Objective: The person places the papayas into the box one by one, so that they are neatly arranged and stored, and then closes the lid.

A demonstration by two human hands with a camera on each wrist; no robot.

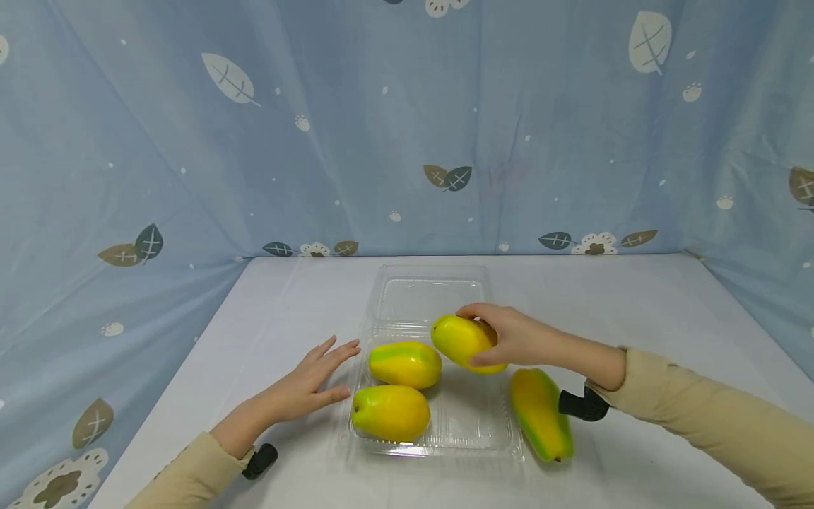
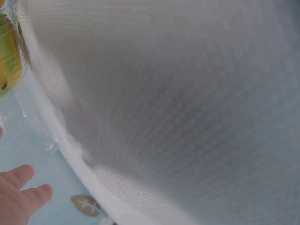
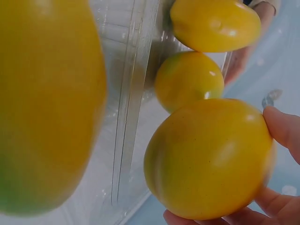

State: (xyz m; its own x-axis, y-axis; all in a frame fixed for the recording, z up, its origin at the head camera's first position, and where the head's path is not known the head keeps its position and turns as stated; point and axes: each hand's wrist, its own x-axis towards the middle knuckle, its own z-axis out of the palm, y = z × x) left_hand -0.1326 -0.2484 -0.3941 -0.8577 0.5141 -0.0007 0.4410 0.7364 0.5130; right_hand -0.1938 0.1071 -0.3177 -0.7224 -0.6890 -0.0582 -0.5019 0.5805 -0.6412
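My right hand [image 1: 511, 335] grips a yellow-green papaya [image 1: 463, 341] over the right part of a clear plastic clamshell box [image 1: 473, 417]. In the right wrist view the same papaya [image 3: 211, 159] sits between thumb and fingers. Two more papayas lie in the left part of the box, one farther back [image 1: 405, 363] and one in front [image 1: 391, 413]. My left hand [image 1: 311, 382] is spread beside the box's left edge, fingers fairly straight, holding nothing. Most of the left wrist view is filled by a blurred whitish surface, with only fingertips [image 2: 40, 194] showing at lower left.
Outside the box on the right, another papaya [image 1: 540, 413] lies on the white table [image 1: 661, 339], under the right forearm's wrist camera [image 1: 584, 405]. The box's lid [image 1: 432, 298] is folded open toward the back. A blue patterned curtain [image 1: 394, 127] hangs behind and at the sides.
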